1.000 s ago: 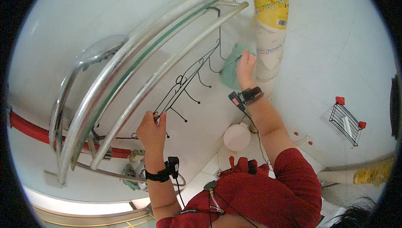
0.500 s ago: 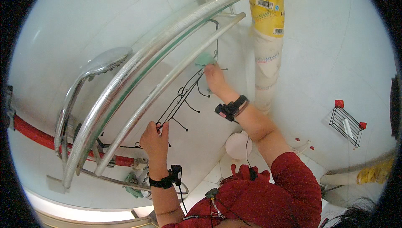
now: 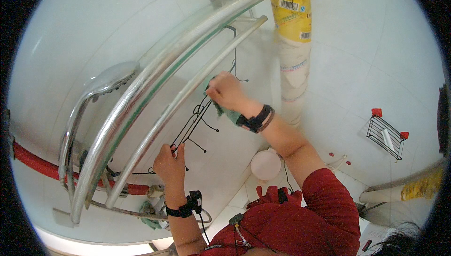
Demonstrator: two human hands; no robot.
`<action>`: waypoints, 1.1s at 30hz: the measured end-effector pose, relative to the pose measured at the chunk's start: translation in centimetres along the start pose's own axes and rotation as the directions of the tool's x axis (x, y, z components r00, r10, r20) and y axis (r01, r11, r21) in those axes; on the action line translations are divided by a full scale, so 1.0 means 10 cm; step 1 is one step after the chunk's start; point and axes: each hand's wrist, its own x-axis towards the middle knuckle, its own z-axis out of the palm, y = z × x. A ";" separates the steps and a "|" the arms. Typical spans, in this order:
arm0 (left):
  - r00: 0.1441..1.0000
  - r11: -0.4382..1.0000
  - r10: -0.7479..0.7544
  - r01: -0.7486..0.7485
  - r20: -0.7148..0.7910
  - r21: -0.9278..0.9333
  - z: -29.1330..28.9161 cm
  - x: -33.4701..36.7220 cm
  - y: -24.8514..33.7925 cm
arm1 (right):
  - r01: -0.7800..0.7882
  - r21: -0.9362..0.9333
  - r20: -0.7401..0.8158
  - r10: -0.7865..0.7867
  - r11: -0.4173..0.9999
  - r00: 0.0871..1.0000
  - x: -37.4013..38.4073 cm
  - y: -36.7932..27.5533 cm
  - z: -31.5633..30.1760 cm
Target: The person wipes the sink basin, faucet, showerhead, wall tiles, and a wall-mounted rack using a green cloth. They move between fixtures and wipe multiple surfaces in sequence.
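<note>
A black wire hook rack [image 3: 199,113] hangs below a silver and glass wall shelf [image 3: 141,97], its ball-tipped hooks pointing outward. My left hand [image 3: 169,163] pinches the rack's near end between thumb and fingers. Higher along the rack, my right hand [image 3: 228,90] is closed around a green cloth [image 3: 229,114] pressed to the rack's bars; part of the cloth hangs down beside the wrist. Dark straps with small devices circle both wrists.
A chrome shower head [image 3: 112,79] stands left of the shelf, above a red pipe [image 3: 42,160]. A wrapped vertical pipe [image 3: 293,63] rises at the far right of the shelf. A small black wire basket [image 3: 385,136] is on the right wall. Below is a round white lid [image 3: 266,165].
My right hand has slid along the rack with the green cloth, down and left toward my left hand. The left hand keeps its hold on the rack. The view has shifted slightly.
</note>
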 end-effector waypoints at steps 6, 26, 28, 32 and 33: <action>0.999 1.000 -0.020 0.020 0.050 0.001 -0.01 0.02 0.02 | -0.121 0.115 0.174 0.100 0.986 0.980 0.16 0.00 -0.03; 0.999 0.995 -0.026 0.028 0.023 -0.093 0.13 -0.05 -0.09 | -0.263 0.886 -0.130 0.751 0.381 0.648 -0.19 -0.44 0.17; 0.994 0.991 0.032 -0.045 -0.100 -0.123 0.13 -0.06 -0.09 | -0.176 0.956 -0.099 0.821 0.236 0.562 -0.29 -0.47 0.21; 0.978 0.994 0.071 -0.085 -0.197 -0.065 0.14 -0.10 -0.07 | -0.016 0.352 -0.295 0.127 0.936 0.947 -0.66 -0.73 0.46; 0.977 0.994 0.071 -0.087 -0.201 -0.070 0.15 -0.11 -0.07 | 0.204 0.089 -0.223 -0.180 0.975 0.958 -0.72 -0.78 0.53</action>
